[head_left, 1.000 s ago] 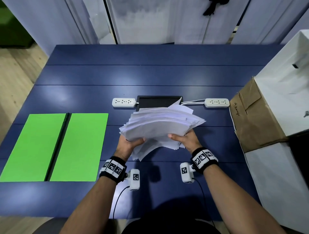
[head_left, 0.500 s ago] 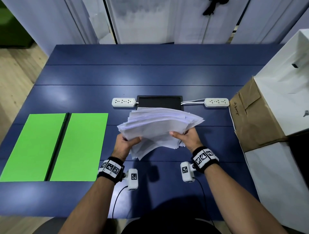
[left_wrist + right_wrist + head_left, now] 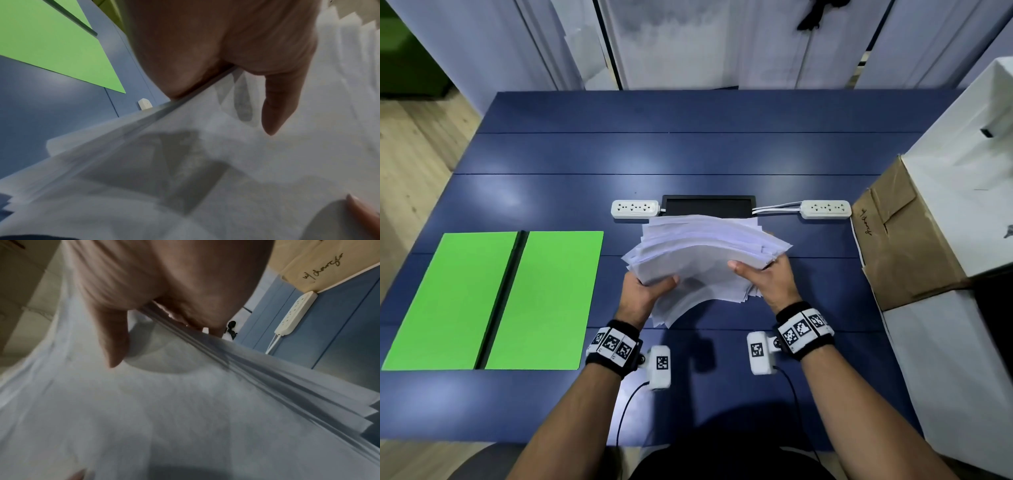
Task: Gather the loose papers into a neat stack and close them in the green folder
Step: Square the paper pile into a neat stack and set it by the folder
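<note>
An uneven, fanned bundle of white papers [image 3: 702, 253] is held above the middle of the blue table [image 3: 688, 150]. My left hand [image 3: 645, 291] grips its left near edge, thumb on top. My right hand [image 3: 763, 277] grips the right near edge the same way. In the left wrist view the thumb lies on the papers [image 3: 226, 162]; the right wrist view shows the right thumb on the papers [image 3: 164, 402], with staggered sheet edges to the right. The green folder [image 3: 493, 298] lies open and flat at the left of the table, apart from both hands.
Two white power strips [image 3: 635, 209] [image 3: 825, 209] and a black tray [image 3: 709, 205] lie just beyond the papers. A brown cardboard box [image 3: 900, 240] and a white box [image 3: 962, 205] crowd the right edge. Cables hang from the wrist cameras toward the near table edge.
The bundle has tipped flatter and drawn together, its far sheets dropping from in front of the black tray. Both hands kept their grip and shifted slightly.
</note>
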Motion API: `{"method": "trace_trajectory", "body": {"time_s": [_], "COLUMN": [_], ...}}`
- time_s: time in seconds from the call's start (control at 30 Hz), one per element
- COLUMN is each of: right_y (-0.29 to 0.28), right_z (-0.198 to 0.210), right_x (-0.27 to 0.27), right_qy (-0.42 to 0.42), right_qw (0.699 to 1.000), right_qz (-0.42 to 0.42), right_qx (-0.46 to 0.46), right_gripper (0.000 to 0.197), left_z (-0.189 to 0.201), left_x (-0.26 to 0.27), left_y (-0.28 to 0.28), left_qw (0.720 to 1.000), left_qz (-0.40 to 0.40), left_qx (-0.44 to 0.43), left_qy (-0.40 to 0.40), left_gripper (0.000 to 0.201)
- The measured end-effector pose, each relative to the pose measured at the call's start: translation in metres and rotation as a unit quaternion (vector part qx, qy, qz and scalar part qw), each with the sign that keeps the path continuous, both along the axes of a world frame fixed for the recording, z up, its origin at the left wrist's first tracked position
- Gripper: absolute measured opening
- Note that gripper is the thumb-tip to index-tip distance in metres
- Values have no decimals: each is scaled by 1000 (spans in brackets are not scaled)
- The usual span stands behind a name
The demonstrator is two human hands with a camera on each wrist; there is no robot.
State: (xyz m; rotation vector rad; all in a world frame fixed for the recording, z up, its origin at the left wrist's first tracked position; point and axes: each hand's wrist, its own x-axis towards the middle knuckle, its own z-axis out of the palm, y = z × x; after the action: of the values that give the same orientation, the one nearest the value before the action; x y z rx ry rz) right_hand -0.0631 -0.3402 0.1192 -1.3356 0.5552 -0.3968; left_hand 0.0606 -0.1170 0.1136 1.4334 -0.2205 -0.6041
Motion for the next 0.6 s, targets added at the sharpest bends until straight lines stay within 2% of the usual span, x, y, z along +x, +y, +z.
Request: {"method": "trace_trajectory", "body": {"time_s": [0.1, 0.27, 0.4, 0.5, 0.6], "right_y": [-7, -5, -4, -1, 1], "right_z": [14, 19, 14, 13, 13], "right_x": [1, 4, 2, 1, 0], "right_qy": [-20, -23, -5, -2, -9], "right_qw": [1000, 999, 999, 999, 999], "right_qz": [4, 15, 10, 16, 16], "right_qx": [-22, -42, -31, -37, -26], "right_gripper": [65, 53, 39, 35, 34], "left_z": [9, 15, 37, 62, 76], "left_x": [0, -1, -10, -14, -11], "left_y": [-3, -7, -11, -27, -38], "left_qw": [1000, 999, 997, 985, 969], "left_qz": [-8, -8, 46, 127, 196], "left_qx": [-16, -19, -47, -43, -54], "left_qy": [-19, -31, -47, -112, -138], "left_gripper": [40, 43, 18, 46, 52]}}
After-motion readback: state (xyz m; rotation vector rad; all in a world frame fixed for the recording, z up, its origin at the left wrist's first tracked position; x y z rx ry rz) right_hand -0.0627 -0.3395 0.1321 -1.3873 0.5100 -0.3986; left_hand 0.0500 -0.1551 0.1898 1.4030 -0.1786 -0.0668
